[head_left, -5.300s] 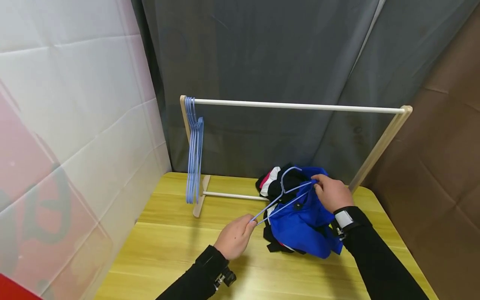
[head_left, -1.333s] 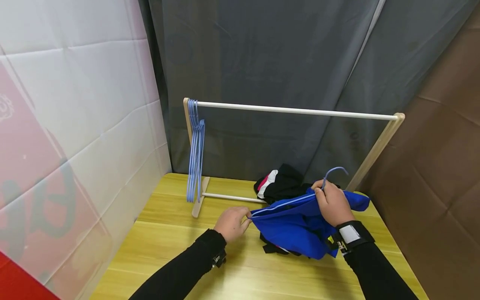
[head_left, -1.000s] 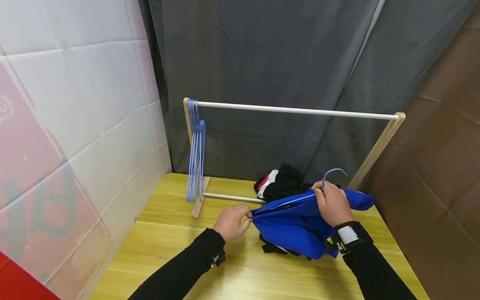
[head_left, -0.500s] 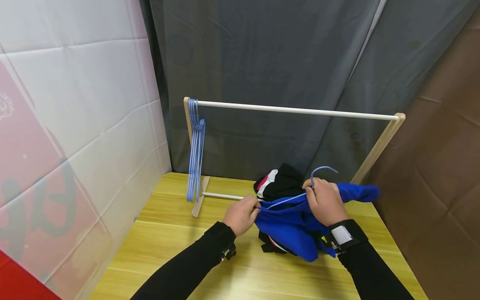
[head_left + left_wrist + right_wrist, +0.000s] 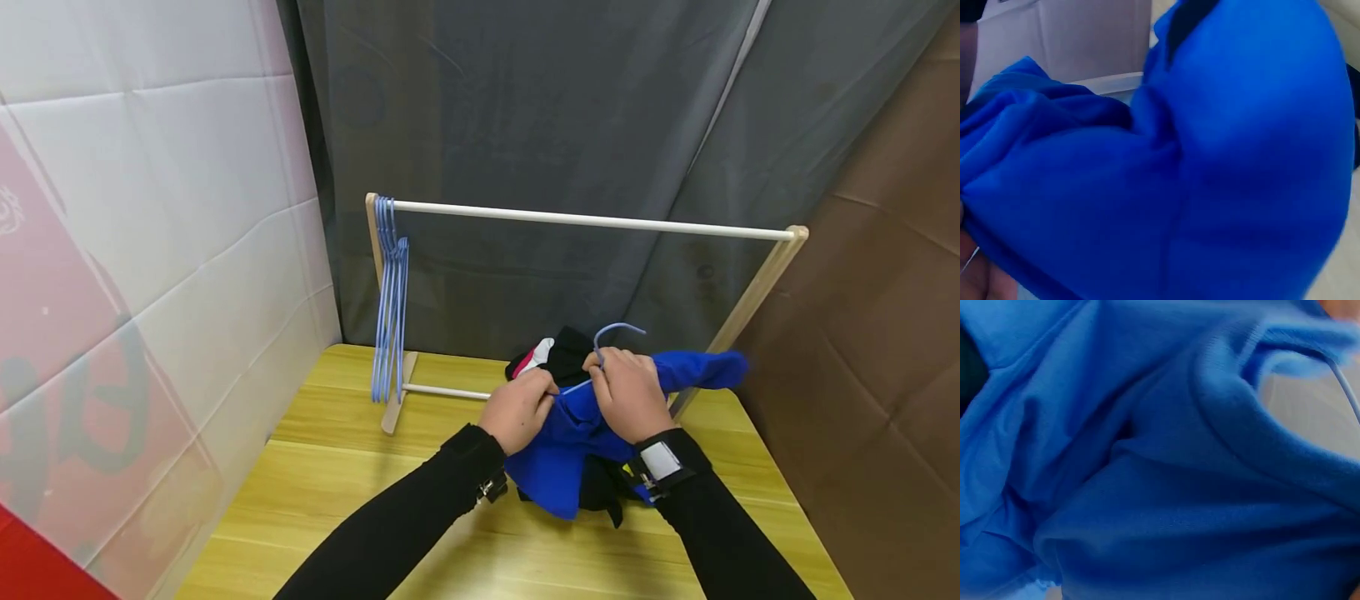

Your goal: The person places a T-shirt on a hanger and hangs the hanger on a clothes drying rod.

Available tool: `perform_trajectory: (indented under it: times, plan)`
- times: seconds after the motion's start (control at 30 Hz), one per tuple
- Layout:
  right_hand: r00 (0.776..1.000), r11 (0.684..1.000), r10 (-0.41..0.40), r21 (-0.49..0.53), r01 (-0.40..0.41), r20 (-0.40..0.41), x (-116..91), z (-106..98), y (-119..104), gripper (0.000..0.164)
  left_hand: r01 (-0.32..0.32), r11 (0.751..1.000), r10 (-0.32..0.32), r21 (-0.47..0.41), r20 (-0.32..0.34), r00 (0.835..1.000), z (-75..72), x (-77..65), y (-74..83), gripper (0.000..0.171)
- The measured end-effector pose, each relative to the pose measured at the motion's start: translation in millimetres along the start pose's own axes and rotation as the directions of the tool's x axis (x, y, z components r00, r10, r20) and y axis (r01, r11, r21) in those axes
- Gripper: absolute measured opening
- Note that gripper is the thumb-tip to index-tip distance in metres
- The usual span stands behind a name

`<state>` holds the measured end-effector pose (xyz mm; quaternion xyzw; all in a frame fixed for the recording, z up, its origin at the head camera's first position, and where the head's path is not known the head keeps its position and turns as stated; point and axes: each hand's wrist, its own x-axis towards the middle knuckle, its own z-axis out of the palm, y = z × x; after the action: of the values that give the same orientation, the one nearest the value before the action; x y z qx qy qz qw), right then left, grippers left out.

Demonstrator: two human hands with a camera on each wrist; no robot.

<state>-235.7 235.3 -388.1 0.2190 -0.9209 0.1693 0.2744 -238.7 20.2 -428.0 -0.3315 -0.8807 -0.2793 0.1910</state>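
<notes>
Just under its hook, a light-blue wire hanger (image 5: 600, 337) is held by my right hand (image 5: 632, 396), fingers curled round its neck. Most of the hanger is hidden by the blue shirt (image 5: 547, 479) and my hands. My left hand (image 5: 521, 408) pinches the shirt's upper edge, close to the right hand. One sleeve of the shirt sticks out to the right. In the right wrist view, the ribbed collar of the shirt (image 5: 1147, 519) curves beside a thin hanger wire (image 5: 1345, 387). Blue fabric (image 5: 1241, 137) fills most of the left wrist view.
Behind the shirt lies a pile of black, white and pink clothes (image 5: 566, 354). A rack with a white top rail (image 5: 525, 217) stands across the wooden table (image 5: 315, 483). Several blue hangers (image 5: 390, 308) hang at its left end. A pale wall sheet (image 5: 187, 192) borders the left.
Earlier the hanger was outside the shirt, held at its end by my left hand; now it is mostly inside. The left hand has since moved right, towards the right hand, bunching the shirt.
</notes>
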Motion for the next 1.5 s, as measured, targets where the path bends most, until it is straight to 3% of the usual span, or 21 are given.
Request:
perform_trajectory:
  times: [0.1, 0.2, 0.3, 0.37, 0.47, 0.7, 0.9, 1.13, 1.3, 1.4, 1.5]
  plan:
    - [0.999, 0.999, 0.032, 0.041, -0.031, -0.015, -3, -1, 6, 0.017, 0.078, 0.994, -0.075, -0.078, 0.038, 0.996, 3.1, -2.0, -2.2, 0.019]
    - [0.998, 0.995, 0.050, 0.084, -0.048, -0.026, -5, -2, 12, 0.017, 0.195, 0.970, -0.185, -0.144, 0.077, 0.980, 7.5, -7.1, -9.8, 0.041]
    - [0.998, 0.992, 0.048, 0.118, -0.044, -0.031, -5, -1, 16, 0.017, 0.263, 0.956, -0.244, -0.127, 0.147, 0.959, 9.9, -10.7, -19.6, 0.037]
    - [0.999, 0.991, 0.048, 0.127, -0.045, -0.024, -5, 0, 16, 0.017, 0.248, 0.967, -0.232, -0.060, 0.195, 0.953, 11.6, -12.7, -22.4, 0.029]
    - [0.998, 0.989, 0.054, 0.137, -0.050, -0.027, -4, 2, 16, 0.017, 0.192, 0.981, -0.185, -0.008, 0.227, 0.956, 12.8, -14.9, -19.9, 0.034]
    - [0.995, 0.982, 0.100, 0.165, -0.094, -0.029, -7, 2, 21, 0.024, 0.167, 0.985, -0.161, -0.033, 0.123, 0.979, 16.2, -19.5, -14.6, 0.035]
    - [0.983, 0.970, 0.182, 0.169, -0.173, -0.036, -22, -2, 57, 0.035, 0.175, 0.984, -0.172, -0.035, 0.089, 0.981, 16.3, -21.0, -18.1, 0.035]
    - [0.969, 0.969, 0.247, -0.027, -0.247, -0.027, -41, -4, 101, 0.051, 0.195, 0.978, -0.188, -0.073, 0.091, 0.978, 9.6, -23.5, -16.6, 0.035]
    - [0.932, 0.933, 0.355, -0.029, -0.358, -0.077, -54, -2, 118, 0.047, 0.267, 0.949, -0.246, -0.169, 0.138, 0.959, 3.6, -26.0, -12.5, 0.036]
    - [0.890, 0.897, 0.442, 0.061, -0.437, -0.117, -54, -5, 117, 0.041, 0.298, 0.919, -0.256, -0.258, 0.182, 0.949, 0.8, -24.7, -7.2, 0.033]
    - [0.861, 0.865, 0.496, 0.146, -0.479, -0.110, -47, -9, 108, 0.047, 0.295, 0.893, -0.224, -0.341, 0.232, 0.947, -2.4, -20.5, 1.6, 0.026]
